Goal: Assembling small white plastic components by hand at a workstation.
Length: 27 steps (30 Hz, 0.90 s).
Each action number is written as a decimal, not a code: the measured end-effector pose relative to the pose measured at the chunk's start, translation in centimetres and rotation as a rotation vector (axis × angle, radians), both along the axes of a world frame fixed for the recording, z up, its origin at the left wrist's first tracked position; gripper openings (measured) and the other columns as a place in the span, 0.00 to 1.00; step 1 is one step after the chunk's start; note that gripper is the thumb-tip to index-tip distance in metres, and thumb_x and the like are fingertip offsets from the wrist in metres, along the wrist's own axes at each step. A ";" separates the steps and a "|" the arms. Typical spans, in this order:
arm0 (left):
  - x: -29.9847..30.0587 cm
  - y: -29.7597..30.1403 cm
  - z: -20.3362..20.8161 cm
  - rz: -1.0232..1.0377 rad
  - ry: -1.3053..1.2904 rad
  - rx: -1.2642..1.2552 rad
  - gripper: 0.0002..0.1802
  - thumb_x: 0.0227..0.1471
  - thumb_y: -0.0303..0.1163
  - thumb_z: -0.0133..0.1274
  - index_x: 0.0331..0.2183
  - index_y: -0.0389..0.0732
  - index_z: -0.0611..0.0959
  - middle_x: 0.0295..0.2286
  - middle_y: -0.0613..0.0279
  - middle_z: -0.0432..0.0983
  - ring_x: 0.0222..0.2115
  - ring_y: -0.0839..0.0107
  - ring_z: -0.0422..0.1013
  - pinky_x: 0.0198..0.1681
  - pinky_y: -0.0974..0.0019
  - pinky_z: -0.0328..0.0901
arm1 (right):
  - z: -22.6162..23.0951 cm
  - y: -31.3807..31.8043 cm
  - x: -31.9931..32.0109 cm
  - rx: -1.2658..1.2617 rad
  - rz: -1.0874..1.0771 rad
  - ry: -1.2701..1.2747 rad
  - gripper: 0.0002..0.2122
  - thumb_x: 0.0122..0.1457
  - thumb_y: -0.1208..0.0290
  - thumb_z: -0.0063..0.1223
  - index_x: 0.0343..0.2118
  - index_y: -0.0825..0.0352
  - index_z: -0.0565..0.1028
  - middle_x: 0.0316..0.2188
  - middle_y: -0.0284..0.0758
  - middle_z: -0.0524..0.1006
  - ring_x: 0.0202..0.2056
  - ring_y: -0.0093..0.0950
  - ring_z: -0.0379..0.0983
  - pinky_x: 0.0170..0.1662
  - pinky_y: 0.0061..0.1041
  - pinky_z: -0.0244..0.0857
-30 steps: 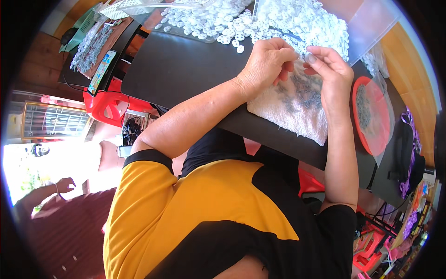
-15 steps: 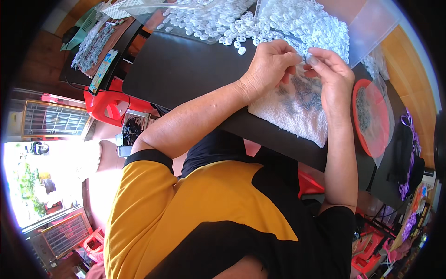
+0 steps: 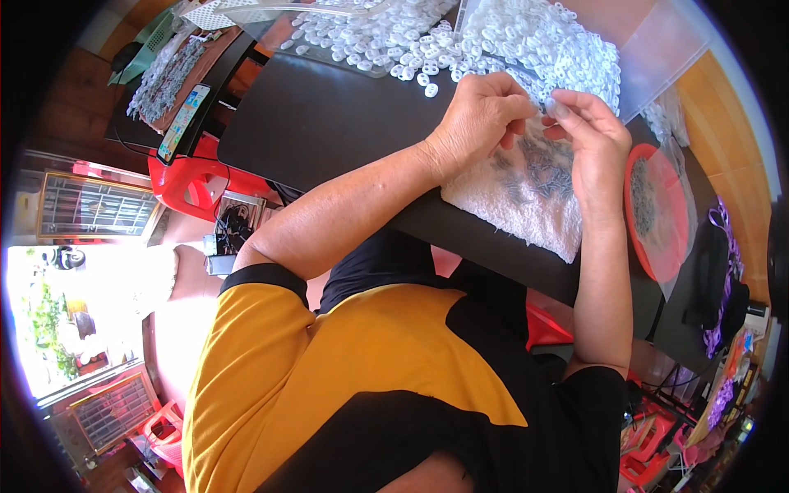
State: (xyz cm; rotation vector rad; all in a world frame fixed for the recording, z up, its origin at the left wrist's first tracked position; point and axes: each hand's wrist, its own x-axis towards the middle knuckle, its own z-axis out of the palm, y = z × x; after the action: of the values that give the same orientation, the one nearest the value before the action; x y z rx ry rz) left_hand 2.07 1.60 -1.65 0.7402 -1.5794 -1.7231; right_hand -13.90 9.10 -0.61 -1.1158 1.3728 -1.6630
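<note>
Above a white towel (image 3: pixel 514 214) my two hands meet, fingertips close together. My left hand (image 3: pixel 486 119) is closed in a pinch, thumb against curled fingers; what it holds is hidden. Thumb and forefinger of my right hand (image 3: pixel 593 135) pinch a small pale piece (image 3: pixel 548 106), too small to make out clearly. Many thin grey metal pins or screws (image 3: pixel 546 168) lie strewn over the towel under the hands. Just beyond them, small white oval pieces with holes (image 3: pixel 542 49) form a big heap, some scattered loose on the dark table (image 3: pixel 316 115).
Clear plastic trays (image 3: pixel 666 62) hold the heaps at the back. To the right stands a round red tray (image 3: pixel 657 246) with more grey pins and a plastic sheet. A phone (image 3: pixel 182 123) leans at the left, above a red stool (image 3: pixel 185 185). Purple ribbon hangs far right.
My right hand has shifted very slightly to the right. Both hands keep their pinch over the towel.
</note>
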 end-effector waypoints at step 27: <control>0.1 0.5 0.9 -0.043 0.018 0.009 0.11 0.53 0.33 0.58 0.30 0.35 0.79 0.18 0.64 0.74 0.16 0.81 0.69 0.15 0.76 0.60 | 0.2 0.1 0.2 -0.002 0.026 -0.023 0.08 0.56 0.79 0.55 0.38 0.72 0.78 0.32 0.34 0.78 0.32 0.23 0.74 0.35 0.22 0.69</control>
State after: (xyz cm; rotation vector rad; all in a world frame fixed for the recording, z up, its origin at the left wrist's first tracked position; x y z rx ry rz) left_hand 2.21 2.05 -0.80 0.6983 -1.5870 -1.7640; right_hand -13.71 9.20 -0.38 -1.1082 1.3372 -1.6543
